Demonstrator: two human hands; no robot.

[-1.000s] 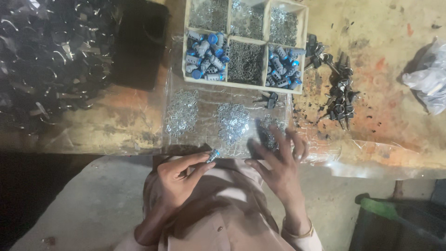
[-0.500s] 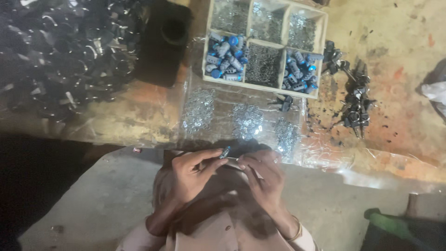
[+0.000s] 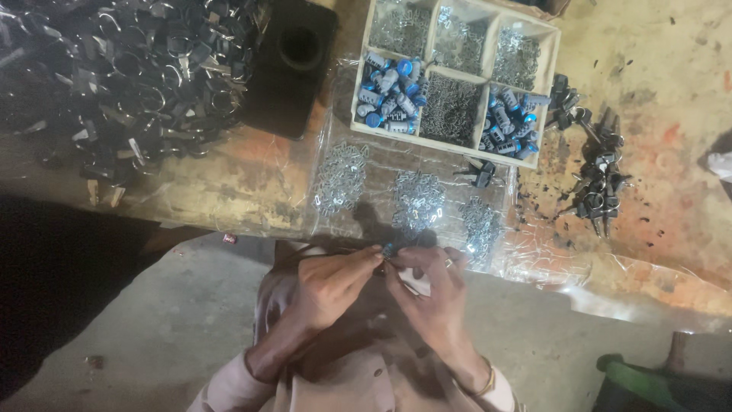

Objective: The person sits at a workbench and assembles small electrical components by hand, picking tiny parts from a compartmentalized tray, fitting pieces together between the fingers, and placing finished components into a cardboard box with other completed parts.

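I am seeing the left hand (image 3: 332, 284) and right hand (image 3: 431, 294) both pinching one small blue-tipped part (image 3: 388, 249) between closed fingertips (details blurred), just below the metal clip piles (image 3: 418, 200).

The small part (image 3: 389, 249) pinched between the left hand (image 3: 332, 284) and right hand (image 3: 431, 286) is mostly covered by fingertips, so its shape cannot be told. The black pile (image 3: 114, 76) (top left) runs off 2 frame edges. The green object (image 3: 656, 385) is cut off bottom right.

clear plastic sheet (image 3: 534, 252) | table edge | crinkled, under metal clip piles
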